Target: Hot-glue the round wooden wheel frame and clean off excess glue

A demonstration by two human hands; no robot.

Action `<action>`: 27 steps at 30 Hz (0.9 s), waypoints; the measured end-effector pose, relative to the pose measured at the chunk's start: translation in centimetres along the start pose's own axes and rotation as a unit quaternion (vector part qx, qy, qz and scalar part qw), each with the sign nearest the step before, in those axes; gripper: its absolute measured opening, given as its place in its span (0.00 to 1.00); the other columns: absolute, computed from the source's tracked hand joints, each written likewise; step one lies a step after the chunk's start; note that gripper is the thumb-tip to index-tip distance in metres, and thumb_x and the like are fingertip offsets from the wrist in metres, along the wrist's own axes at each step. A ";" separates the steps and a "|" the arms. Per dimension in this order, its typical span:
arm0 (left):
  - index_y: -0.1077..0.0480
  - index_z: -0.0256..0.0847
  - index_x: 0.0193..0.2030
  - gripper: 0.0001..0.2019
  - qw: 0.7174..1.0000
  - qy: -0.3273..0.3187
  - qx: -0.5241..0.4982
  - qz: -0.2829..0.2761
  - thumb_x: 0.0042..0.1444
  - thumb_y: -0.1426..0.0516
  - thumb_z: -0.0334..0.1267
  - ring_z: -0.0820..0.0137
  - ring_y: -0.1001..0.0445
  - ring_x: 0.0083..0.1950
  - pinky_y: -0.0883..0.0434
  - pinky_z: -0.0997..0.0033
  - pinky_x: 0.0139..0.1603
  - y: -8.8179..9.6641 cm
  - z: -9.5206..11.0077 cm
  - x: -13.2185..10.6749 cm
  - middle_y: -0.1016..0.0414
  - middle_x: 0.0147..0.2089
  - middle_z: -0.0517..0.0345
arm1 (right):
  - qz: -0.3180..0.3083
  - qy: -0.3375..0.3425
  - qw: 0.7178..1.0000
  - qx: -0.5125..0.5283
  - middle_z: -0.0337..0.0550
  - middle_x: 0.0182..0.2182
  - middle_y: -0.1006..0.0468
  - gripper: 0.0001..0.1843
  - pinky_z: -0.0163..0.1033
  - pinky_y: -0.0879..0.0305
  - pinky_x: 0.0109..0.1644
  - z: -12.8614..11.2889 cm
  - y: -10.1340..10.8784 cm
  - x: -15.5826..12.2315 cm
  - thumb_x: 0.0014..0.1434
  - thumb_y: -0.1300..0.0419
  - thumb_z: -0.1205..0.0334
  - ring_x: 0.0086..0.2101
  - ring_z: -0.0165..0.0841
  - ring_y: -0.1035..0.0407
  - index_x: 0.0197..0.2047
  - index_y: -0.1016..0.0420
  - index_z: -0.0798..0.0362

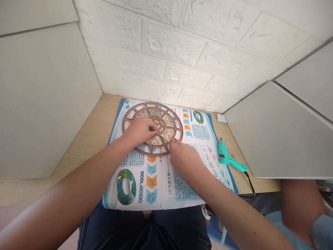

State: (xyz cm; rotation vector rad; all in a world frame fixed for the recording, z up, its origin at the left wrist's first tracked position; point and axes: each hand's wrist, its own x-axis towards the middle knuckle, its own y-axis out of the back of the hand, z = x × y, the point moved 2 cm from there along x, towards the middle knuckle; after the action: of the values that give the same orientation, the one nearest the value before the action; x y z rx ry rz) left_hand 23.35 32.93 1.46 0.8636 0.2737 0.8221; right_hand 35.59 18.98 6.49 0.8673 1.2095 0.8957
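A round brown openwork panel (151, 150), shaped like a wheel with spokes, rings and golden scroll inserts, lies flat on a printed poster sheet (162, 184). Over its left middle is my left hand (143, 130), thumb and fingertips pinched together close to the hub. My right hand (183, 152) is closed at the panel's lower right rim, its fingertips pressed together. A thin golden strip (164, 138) runs between the two hands; whether it is loose or one of the spokes I cannot tell. Whatever the fingertips hold is too small or hidden.
A teal hot glue gun (229, 158) lies at the sheet's right edge, its black cord (251, 182) hanging over the desk edge. A small white packet (222, 118) sits at the back right corner. White panels stand on both sides. Another person's arm (299, 205) shows at lower right.
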 end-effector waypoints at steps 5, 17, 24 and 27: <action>0.18 0.43 0.30 0.07 1.000 0.002 -0.003 0.005 0.57 0.36 0.40 0.65 0.23 0.39 0.33 0.65 0.41 0.0 0.0 -0.1 0.17 0.34 0.58 | -0.014 0.030 0.999 -0.021 0.60 0.35 0.18 0.39 0.42 0.42 0.28 0.8 0.0 -0.2 0.59 0.51 0.82 0.32 0.44 0.24 0.75 0.45 0.69; 0.21 0.40 0.36 0.15 0.990 -0.110 -0.015 0.083 0.68 0.48 0.37 0.61 0.23 0.45 0.28 0.57 0.51 0.5 1.0 -0.9 0.19 0.40 0.52 | -0.060 0.092 0.850 0.516 0.35 0.26 0.29 0.13 0.36 0.45 0.26 7.7 0.9 -0.2 0.74 0.55 0.53 0.23 0.30 0.45 0.54 0.38 0.49; 0.24 0.39 0.41 0.08 0.981 -0.130 -0.039 0.141 0.63 0.45 0.36 0.61 0.23 0.47 0.25 0.56 0.51 1.4 3.1 -1.9 0.20 0.43 0.51 | 0.035 0.179 0.876 0.446 0.36 0.26 0.29 0.12 0.39 0.38 0.35 6.9 1.1 2.4 0.73 0.55 0.57 0.28 0.33 0.35 0.51 0.35 0.51; 0.25 0.39 0.35 0.09 0.977 -0.148 -0.020 0.153 0.63 0.45 0.36 0.62 0.23 0.42 0.26 0.58 0.46 1.5 3.0 -1.7 0.20 0.37 0.53 | 0.074 0.195 0.888 0.410 0.36 0.26 0.29 0.12 0.39 0.40 0.34 6.8 0.6 3.0 0.73 0.53 0.56 0.28 0.33 0.35 0.46 0.32 0.51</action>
State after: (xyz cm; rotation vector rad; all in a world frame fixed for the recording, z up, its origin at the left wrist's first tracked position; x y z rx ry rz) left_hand 22.97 30.50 4.34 0.9918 -0.1422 0.9648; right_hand 42.58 21.44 6.86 1.5147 1.9559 0.6791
